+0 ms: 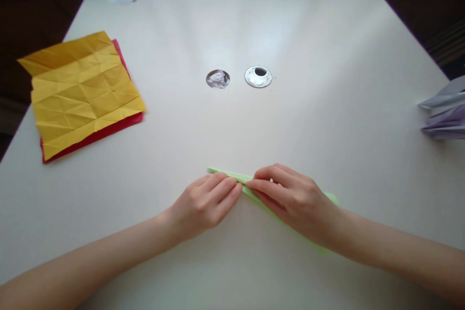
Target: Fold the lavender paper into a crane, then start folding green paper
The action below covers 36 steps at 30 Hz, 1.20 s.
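A light green sheet of paper (267, 207), folded narrow toward its left tip, lies on the white table in front of me. My left hand (209, 199) is closed on it near that tip, with the fingertips pressed on the folded edge. Just to the right, my right hand (296, 198) pinches the same fold, its fingertips almost touching those of the left. The right hand and wrist cover much of the paper's wider right part, which shows again beyond the wrist.
Creased yellow paper (85, 92) rests over a red sheet (98, 138) at the left. Two round holes sit mid-table, one stuffed with crumpled paper (218, 79), one with a metal ring (258, 77). Folded grey and lilac paper (446, 118) stands at the right edge.
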Available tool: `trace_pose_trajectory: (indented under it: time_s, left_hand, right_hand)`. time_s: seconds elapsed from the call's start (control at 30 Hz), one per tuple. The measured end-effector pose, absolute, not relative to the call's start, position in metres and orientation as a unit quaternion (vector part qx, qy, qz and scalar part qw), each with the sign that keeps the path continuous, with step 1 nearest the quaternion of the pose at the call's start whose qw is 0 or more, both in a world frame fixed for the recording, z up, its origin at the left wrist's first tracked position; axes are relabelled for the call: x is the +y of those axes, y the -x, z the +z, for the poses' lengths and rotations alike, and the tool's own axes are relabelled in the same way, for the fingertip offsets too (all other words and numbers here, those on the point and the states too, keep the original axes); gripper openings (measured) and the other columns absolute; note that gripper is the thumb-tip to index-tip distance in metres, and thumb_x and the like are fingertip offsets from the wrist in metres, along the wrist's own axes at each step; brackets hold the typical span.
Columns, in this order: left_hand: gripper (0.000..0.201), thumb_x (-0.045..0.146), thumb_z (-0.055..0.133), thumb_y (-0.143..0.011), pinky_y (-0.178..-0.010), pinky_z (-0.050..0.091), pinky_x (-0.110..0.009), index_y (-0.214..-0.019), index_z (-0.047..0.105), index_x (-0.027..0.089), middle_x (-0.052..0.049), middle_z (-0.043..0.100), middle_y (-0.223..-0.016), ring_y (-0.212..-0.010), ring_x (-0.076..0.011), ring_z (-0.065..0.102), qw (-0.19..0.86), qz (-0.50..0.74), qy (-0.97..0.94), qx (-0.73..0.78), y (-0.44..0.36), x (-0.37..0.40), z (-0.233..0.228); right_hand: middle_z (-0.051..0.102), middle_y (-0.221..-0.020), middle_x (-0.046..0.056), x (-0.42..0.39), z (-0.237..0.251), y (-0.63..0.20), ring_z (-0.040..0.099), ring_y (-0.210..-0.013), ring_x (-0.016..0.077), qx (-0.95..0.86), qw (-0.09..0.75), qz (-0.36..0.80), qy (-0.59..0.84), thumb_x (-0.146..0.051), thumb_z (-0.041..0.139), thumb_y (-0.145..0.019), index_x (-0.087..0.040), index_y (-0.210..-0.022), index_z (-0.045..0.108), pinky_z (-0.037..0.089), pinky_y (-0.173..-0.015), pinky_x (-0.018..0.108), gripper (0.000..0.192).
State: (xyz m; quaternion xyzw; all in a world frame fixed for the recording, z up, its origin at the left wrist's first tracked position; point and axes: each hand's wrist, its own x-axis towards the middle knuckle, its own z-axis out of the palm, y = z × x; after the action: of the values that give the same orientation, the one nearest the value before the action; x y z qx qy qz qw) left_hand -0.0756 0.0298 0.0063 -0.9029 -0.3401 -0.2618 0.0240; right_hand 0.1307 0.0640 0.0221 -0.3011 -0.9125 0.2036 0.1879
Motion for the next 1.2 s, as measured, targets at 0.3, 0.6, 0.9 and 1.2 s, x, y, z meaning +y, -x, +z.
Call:
trace_pose_trajectory:
  time_s: [0.3, 0.6, 0.9, 1.2]
  left_hand:
    - [0.015, 0.004, 0.051, -0.078, -0.064, 0.052, -0.028, -0.092, 0.058, 0.005, -0.006, 0.063, -0.076, -0.072, -0.0157, 0.06, 0.136, -0.206, 0.911, -0.332, 0.059, 0.031, 0.008]
    - [0.022, 0.005, 0.05, -0.079, -0.074, 0.053, -0.029, -0.099, 0.058, 0.003, -0.011, 0.065, -0.092, -0.084, -0.0185, 0.062, 0.16, -0.188, 0.912, -0.328, 0.059, 0.019, 0.007]
    - [0.037, 0.026, 0.049, -0.083, -0.077, 0.048, -0.034, -0.108, 0.054, 0.0, -0.017, 0.06, -0.105, -0.096, -0.0245, 0.057, 0.093, -0.161, 0.903, -0.388, 0.053, 0.004, 0.002]
    - [0.041, 0.028, 0.044, -0.085, -0.085, 0.042, -0.036, -0.118, 0.048, 0.002, -0.016, 0.057, -0.113, -0.104, -0.0254, 0.052, 0.025, -0.152, 0.9, -0.408, 0.05, 0.005, 0.006]
  right_hand:
    - [0.059, -0.078, 0.005, 0.067, 0.028, -0.136, 0.051, -0.067, 0.0146, -0.943, 0.14, 0.084, 0.292, -0.006, 0.044, -0.08, -0.016, -0.088, 0.058, 0.041, -0.058, 0.027, 0.019]
    - [0.059, -0.082, 0.006, 0.057, 0.019, -0.138, 0.054, -0.072, 0.0149, -0.926, 0.188, 0.06, 0.321, -0.003, 0.046, -0.079, -0.015, -0.089, 0.058, 0.044, -0.062, 0.027, 0.02]
    - [0.058, -0.077, 0.005, 0.052, 0.019, -0.133, 0.054, -0.07, 0.0144, -0.911, 0.21, 0.09, 0.343, -0.007, 0.043, -0.081, -0.017, -0.087, 0.057, 0.044, -0.061, 0.027, 0.017]
    - [0.058, -0.071, 0.005, 0.067, 0.016, -0.133, 0.05, -0.068, 0.0152, -0.915, 0.209, 0.086, 0.333, -0.009, 0.047, -0.08, -0.016, -0.077, 0.056, 0.043, -0.062, 0.028, 0.012]
